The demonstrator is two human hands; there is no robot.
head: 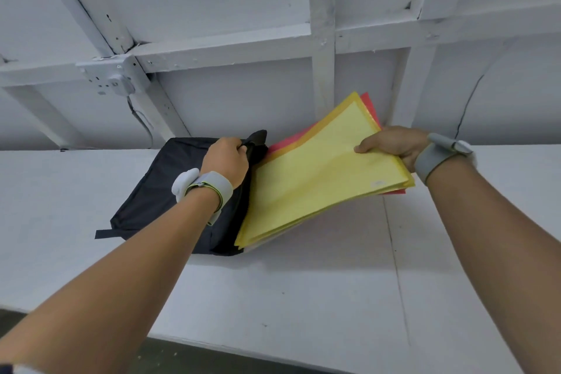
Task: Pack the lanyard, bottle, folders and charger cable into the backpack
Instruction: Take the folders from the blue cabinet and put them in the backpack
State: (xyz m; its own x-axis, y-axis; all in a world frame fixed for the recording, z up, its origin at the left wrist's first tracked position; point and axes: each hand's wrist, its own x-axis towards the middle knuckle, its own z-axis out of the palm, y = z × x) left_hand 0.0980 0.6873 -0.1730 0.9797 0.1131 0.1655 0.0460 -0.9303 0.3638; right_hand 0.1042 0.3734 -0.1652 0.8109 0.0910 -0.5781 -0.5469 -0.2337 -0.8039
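Observation:
A black backpack (161,191) lies flat on the white table, toward the wall. My left hand (226,161) grips its top edge by the dark handle and lifts that edge a little. My right hand (391,144) holds a stack of folders (321,179), yellow on top with a red one beneath, by their right edge. The stack is tilted, its left edge touching the backpack's right side at the opening. The lanyard, bottle and charger cable are not visible.
The white table (303,297) runs to a front edge near the bottom of the view. A white panelled wall stands behind it, with a socket and plug (117,80) at the upper left and a thin cable hanging down.

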